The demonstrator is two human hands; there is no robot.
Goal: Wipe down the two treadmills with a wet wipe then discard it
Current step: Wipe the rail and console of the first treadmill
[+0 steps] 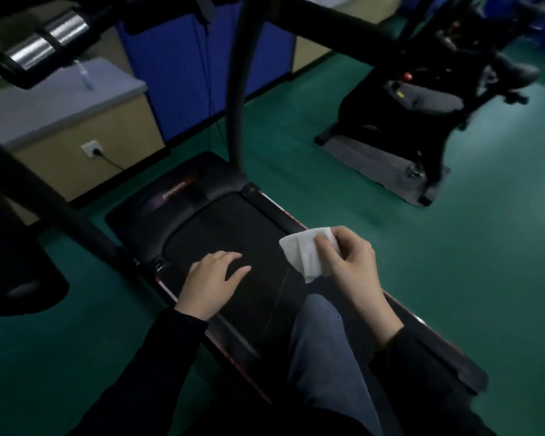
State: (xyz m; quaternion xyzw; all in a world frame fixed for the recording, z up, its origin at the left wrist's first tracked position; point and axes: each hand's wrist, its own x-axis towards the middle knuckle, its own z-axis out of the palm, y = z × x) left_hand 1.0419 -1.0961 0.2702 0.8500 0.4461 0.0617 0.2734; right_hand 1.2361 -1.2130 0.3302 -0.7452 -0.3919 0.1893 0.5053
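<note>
While the right hand (353, 265) sits at about 4 o'clock from frame centre, it pinches the wet wipe (306, 253) between thumb and curled fingers. The sheet is bunched and fans out toward 10 o'clock, over the right edge of the belt (233, 221).

The grip is narrow and takes one end of the sheet only. Judged: this leaves most of the wipe free as a wiping face.

Left hand (211, 278), at 7 o'clock, holds nothing, fingers spread and relaxed over the belt. Contact with the belt cannot be resolved. Judged: a steadying hand for a low stance.

A knee in blue jeans (321, 341) at 6 o'clock lies beside the right forearm. The person is therefore low over the treadmill (183, 196), with its motor cover within reach at 11 o'clock.

Handlebar grip with chrome bands (44, 42) is far out at 10 o'clock. Exercise bike (422, 99) at 2 o'clock stands well apart on the green floor.

Only one treadmill is in view. Judged: wiping of this deck is the step in hand; discarding is not yet due.
</note>
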